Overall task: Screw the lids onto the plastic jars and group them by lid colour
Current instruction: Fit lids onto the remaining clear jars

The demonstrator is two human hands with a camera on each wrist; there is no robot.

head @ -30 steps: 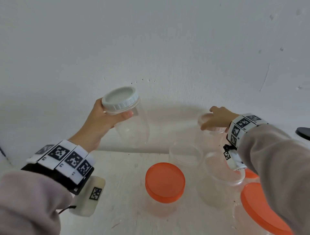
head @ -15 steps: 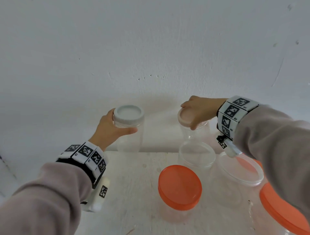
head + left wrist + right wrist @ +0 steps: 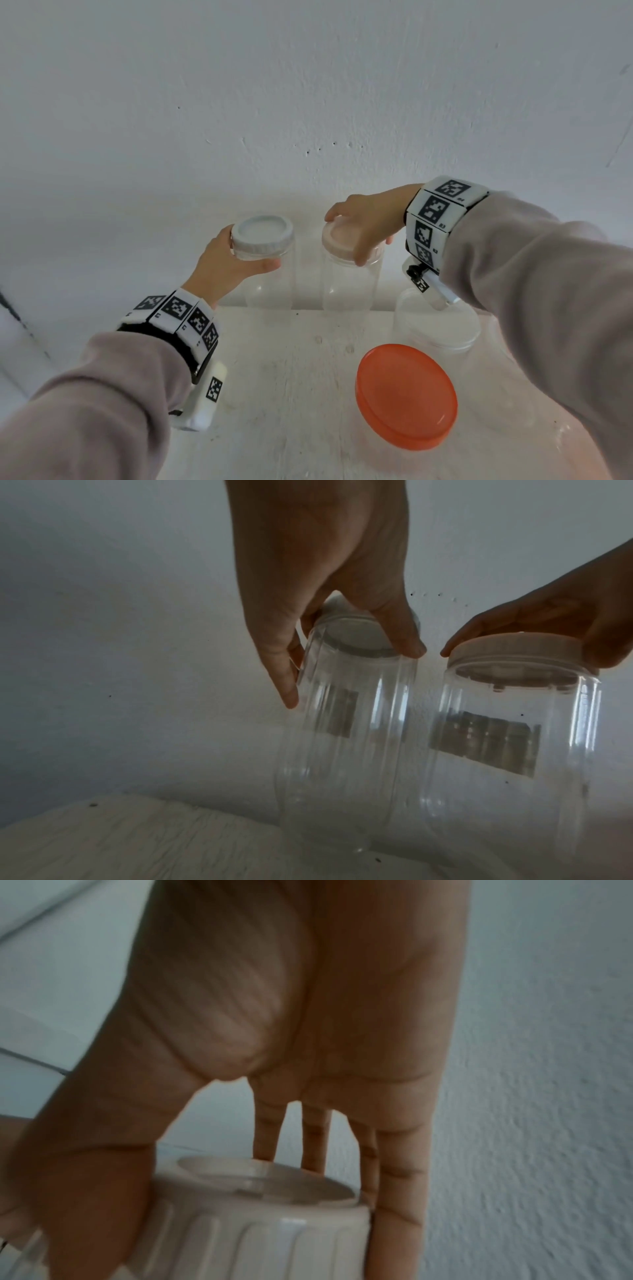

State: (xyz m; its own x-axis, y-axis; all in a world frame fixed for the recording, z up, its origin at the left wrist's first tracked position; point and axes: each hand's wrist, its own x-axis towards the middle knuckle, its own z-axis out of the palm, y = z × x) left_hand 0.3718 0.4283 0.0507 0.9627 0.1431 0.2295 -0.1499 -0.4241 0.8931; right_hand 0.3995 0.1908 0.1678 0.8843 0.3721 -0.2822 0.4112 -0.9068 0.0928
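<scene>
1. Hands first: the left hand (image 3: 226,262) grips a clear jar (image 3: 270,287) just under its white lid (image 3: 263,236), thumb on the near side of the neck and fingers wrapped round the far side.
2. Seen from the left wrist, that jar (image 3: 342,737) leans a little, its long axis running from the lid (image 3: 356,639) under the fingers (image 3: 400,631) down to a base that sits on or just above the table (image 3: 120,840); contact cannot be told.
3. The right hand (image 3: 368,219) grips from above a pale pink lid (image 3: 342,240), thumb on the near rim, fingers curled over the far edge.
4. Below that grip a second jar (image 3: 349,284) stands upright, long axis vertical, lid up, base on the table (image 3: 291,377) by the wall (image 3: 308,85).
5. From the right wrist, the pink lid (image 3: 260,1226) shows a ribbed side, with fingertips (image 3: 263,1145) along its far rim.
6. The two jars stand side by side, close, the white-lidded one to the left of the right hand's grip.
7. Nearer the person than both grips sits an orange lid (image 3: 407,395) on its jar.
8. Under the right wrist stands an open jar (image 3: 438,329), mouth up.
</scene>
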